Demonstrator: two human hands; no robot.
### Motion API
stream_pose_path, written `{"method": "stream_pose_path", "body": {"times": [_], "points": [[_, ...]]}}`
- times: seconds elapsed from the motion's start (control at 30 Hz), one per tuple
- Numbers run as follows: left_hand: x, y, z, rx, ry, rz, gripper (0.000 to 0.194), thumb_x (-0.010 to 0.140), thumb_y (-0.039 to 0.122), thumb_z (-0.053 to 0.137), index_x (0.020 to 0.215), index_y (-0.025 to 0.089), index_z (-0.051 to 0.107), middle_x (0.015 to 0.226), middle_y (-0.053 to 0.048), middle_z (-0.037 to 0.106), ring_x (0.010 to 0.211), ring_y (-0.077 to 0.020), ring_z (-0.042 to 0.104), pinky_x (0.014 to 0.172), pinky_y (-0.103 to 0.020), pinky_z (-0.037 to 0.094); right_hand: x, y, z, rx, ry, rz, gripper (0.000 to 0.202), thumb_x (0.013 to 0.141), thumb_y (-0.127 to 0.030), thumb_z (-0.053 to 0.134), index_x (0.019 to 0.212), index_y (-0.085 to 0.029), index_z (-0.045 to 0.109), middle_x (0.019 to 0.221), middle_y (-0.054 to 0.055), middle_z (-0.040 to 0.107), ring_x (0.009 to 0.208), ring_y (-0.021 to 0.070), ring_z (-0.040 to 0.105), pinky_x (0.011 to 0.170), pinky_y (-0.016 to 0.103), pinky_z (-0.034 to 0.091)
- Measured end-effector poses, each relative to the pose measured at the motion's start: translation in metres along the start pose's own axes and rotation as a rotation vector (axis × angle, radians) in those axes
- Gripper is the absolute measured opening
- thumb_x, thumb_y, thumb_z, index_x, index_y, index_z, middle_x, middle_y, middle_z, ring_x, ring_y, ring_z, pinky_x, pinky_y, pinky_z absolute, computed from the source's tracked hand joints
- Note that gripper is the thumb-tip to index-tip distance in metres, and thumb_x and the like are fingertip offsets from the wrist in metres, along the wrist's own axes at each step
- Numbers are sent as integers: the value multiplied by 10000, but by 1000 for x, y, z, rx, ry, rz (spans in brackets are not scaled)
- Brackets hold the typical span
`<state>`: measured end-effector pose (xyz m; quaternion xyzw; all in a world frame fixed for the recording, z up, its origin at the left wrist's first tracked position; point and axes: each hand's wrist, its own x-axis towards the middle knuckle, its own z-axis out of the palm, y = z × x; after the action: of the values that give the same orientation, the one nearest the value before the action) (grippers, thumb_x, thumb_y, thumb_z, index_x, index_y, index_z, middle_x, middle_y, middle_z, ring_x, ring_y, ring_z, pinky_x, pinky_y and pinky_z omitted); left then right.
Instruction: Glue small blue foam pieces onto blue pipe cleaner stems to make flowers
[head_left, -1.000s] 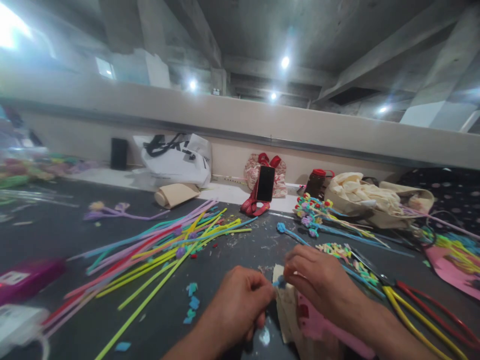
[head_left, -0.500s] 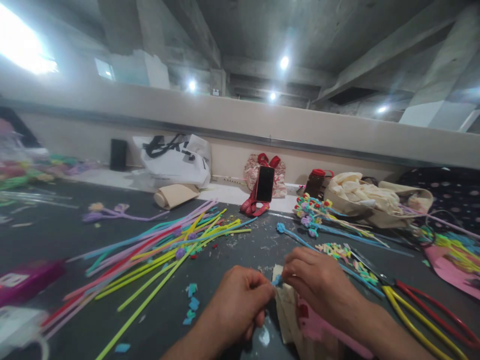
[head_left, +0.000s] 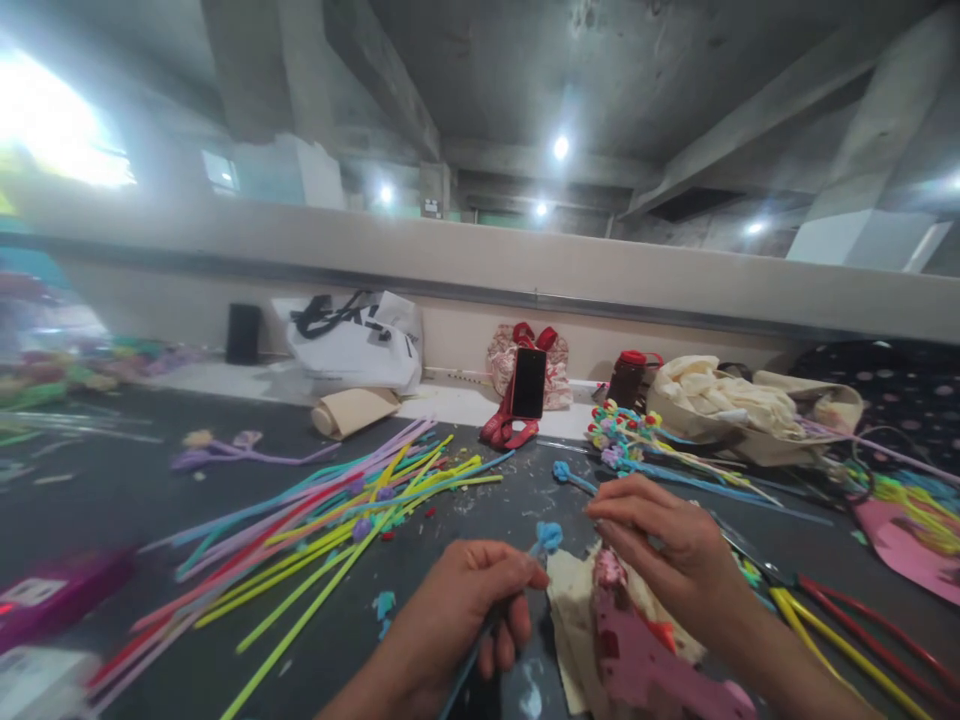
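Both hands work at the lower centre of the frame, above a dark bench (head_left: 326,655). The left hand (head_left: 487,600) is closed in a pinch on a blue stem (head_left: 466,675), which emerges below the curled fingers toward the bottom edge. The blue flower head (head_left: 550,537) at its upper end projects just beyond the left thumb and forefinger, near the upper edge of a cream cloth (head_left: 570,605). The right hand (head_left: 667,535) is to the right of this head and apart from it; its fingers are loosely extended and parted, with nothing visible between them. A pink pistol-shaped tool (head_left: 637,650) lies on the cloth, partly behind the right hand and wrist. A second blue flower (head_left: 561,470) lies beyond the hands, its stem running behind the right fingers. Multicoloured stems (head_left: 337,525) fan across the left half, with blue scraps (head_left: 384,605) beside the left forearm; a phone (head_left: 529,383) leans upright at centre. Compared with the earlier frames, the right fingers have withdrawn from the held flower head, formerly partly hidden at their tips and now fully exposed. The right hand sits slightly farther right, uncovering more of the pink tool while hiding most of the small coloured pieces; the background appears slightly lower.
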<state>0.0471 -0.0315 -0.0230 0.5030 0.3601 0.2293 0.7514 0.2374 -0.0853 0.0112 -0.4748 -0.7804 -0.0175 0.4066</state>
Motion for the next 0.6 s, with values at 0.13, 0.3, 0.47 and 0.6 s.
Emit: {"method": "stream_pose_path", "body": {"times": [0.13, 0.3, 0.47, 0.6], "points": [[-1, 1, 1, -59, 40, 20, 250, 650, 367, 577, 688, 122, 610, 476, 13, 544, 373, -51, 437, 343, -143, 219, -2, 1, 6, -5, -36, 11, 167, 803, -107, 502, 891, -184, 622, 845, 44, 587, 735, 112, 575, 631, 210, 441], [-1, 2, 0, -97, 83, 38, 287, 586, 374, 637, 673, 100, 640, 487, 23, 515, 385, -34, 385, 390, -164, 218, -3, -2, 12, 26, -96, 39, 176, 809, -112, 470, 845, -176, 630, 820, 49, 594, 716, 127, 575, 623, 228, 444], [-1, 2, -2, -26, -22, 20, 269, 610, 374, 610, 652, 110, 635, 432, 44, 469, 347, -34, 329, 387, -181, 173, 0, -8, 7, 165, -176, 248, 251, 761, -155, 537, 997, -229, 577, 920, 28, 603, 799, 151, 569, 651, 252, 451], [-6, 5, 2, 80, -75, 1, 233, 610, 332, 592, 600, 104, 636, 392, 49, 433, 337, -40, 300, 392, -199, 161, 0, -13, 1, 323, -325, 323, 635, 612, -110, 652, 1186, -273, 433, 1102, 22, 543, 941, 177, 527, 724, 275, 447]]}}
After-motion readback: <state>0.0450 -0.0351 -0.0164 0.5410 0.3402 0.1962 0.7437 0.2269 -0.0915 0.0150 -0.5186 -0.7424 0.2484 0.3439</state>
